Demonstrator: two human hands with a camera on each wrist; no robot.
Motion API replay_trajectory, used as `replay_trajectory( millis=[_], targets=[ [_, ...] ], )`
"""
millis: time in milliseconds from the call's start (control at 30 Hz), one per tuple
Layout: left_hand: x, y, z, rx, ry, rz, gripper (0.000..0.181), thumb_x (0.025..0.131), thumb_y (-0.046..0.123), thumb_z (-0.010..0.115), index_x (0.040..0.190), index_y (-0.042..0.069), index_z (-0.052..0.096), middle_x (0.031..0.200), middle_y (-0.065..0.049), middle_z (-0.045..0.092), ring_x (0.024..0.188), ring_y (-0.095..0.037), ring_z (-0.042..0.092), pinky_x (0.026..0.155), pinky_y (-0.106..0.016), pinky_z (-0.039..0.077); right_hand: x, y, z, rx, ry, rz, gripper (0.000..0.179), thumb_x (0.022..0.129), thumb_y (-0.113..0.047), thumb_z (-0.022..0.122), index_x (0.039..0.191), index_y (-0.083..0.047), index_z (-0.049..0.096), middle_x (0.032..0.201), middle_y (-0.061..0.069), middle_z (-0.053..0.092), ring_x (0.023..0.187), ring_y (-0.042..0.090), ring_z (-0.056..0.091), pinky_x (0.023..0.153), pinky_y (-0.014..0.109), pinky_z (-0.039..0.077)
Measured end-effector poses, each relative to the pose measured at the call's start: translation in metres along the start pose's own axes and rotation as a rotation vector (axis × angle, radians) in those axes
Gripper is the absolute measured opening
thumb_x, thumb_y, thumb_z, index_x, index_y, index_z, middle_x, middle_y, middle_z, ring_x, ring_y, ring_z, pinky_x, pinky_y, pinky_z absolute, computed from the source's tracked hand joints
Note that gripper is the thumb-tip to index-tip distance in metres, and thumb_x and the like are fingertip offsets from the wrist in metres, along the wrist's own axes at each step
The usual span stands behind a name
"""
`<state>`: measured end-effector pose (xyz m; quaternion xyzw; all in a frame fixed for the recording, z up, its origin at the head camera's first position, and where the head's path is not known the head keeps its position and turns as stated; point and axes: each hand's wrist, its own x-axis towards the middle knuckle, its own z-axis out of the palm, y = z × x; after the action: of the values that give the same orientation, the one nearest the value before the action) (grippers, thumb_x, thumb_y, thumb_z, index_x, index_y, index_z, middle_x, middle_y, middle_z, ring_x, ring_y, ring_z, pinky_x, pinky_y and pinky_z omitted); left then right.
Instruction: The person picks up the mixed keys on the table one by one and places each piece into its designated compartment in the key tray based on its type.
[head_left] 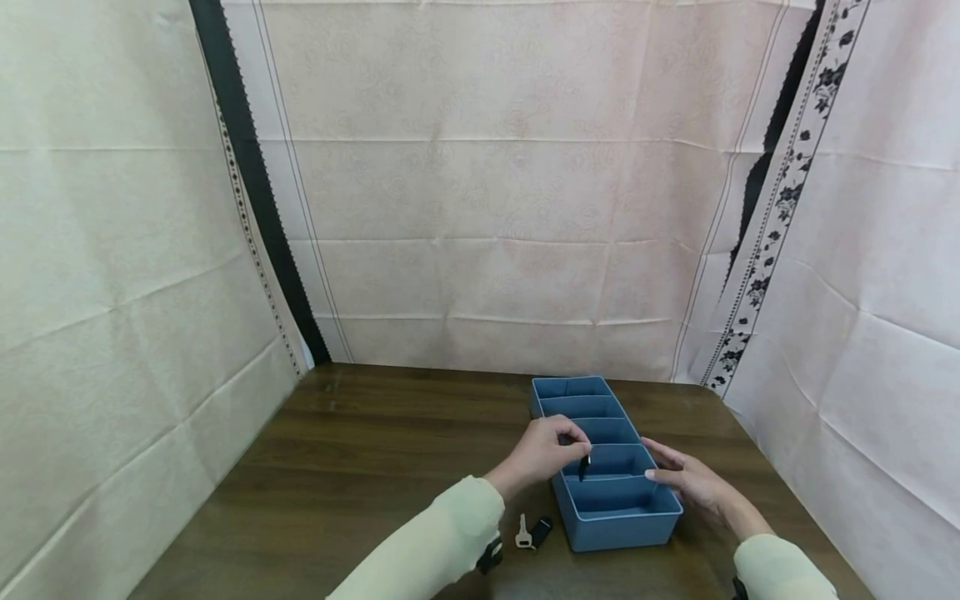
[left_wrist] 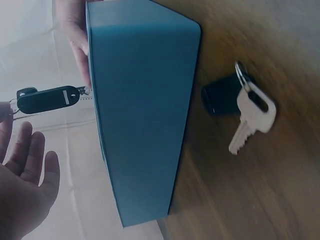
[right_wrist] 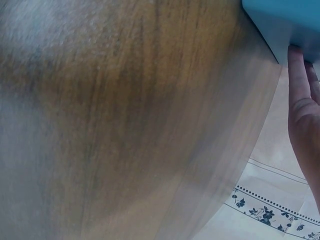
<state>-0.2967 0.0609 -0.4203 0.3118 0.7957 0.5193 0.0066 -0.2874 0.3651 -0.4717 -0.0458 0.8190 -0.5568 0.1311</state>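
My left hand (head_left: 551, 450) pinches a small ring with a black key tag (left_wrist: 48, 100) hanging from it, over the near compartments of a blue divided box (head_left: 626, 531). In the left wrist view, thumb and fingertip meet at the ring while the other fingers are loosely bent. Whatever else hangs on that ring is hard to make out. My right hand (head_left: 697, 483) touches the box's right side, with its thumb at the rim and fairly straight fingers (right_wrist: 298, 75) along the outer wall. A silver key (left_wrist: 256, 110) with a black tag (left_wrist: 220, 95) lies on the table, left of the box.
The brown wooden table (head_left: 360, 467) carries the box on its right half. Pale cloth sheets (head_left: 480, 192) hang behind and on both sides. Several compartments of the box run away from me toward the back edge.
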Motion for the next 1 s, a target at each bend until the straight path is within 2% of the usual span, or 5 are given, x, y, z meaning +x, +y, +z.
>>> replay_trajectory(
  millis=[200,433,800,1000],
  targets=[
    [0.003,0.006,0.014,0.006,-0.013,0.009,0.008,0.094,0.020,0.070,0.087,0.018,0.074,0.090,0.013,0.062,0.082,-0.004,0.055,0.071,-0.022,0.049,0.000,0.000,0.000,-0.003,0.001,0.019,0.073,0.100,-0.025,0.060,0.158,-0.007,0.019,0.157,0.031,0.018,0.139,0.054,0.026,0.102,0.067,0.034],
    [0.003,0.013,0.032,-0.019,-0.040,-0.012,0.008,0.094,0.021,0.071,0.087,0.019,0.075,0.088,0.013,0.060,0.079,-0.004,0.054,0.068,-0.021,0.050,0.000,0.001,-0.002,0.003,-0.005,0.028,0.072,0.100,-0.026,0.059,0.158,-0.008,0.019,0.157,0.032,0.017,0.138,0.054,0.027,0.101,0.066,0.035],
    [0.012,0.017,0.058,0.098,-0.078,-0.039,0.006,0.092,0.024,0.072,0.087,0.023,0.075,0.090,0.018,0.059,0.082,0.000,0.052,0.071,-0.020,0.047,0.001,0.003,-0.004,-0.010,-0.012,0.028,0.076,0.098,-0.030,0.062,0.158,-0.009,0.020,0.157,0.033,0.017,0.139,0.056,0.024,0.100,0.069,0.033],
    [0.014,0.017,0.062,0.139,-0.105,-0.066,0.003,0.091,0.025,0.074,0.092,0.024,0.077,0.090,0.018,0.059,0.082,0.000,0.052,0.072,-0.020,0.047,0.002,0.002,-0.004,-0.009,-0.014,0.029,0.076,0.099,-0.030,0.061,0.158,-0.008,0.019,0.156,0.034,0.016,0.138,0.056,0.026,0.100,0.067,0.036]
  ],
)
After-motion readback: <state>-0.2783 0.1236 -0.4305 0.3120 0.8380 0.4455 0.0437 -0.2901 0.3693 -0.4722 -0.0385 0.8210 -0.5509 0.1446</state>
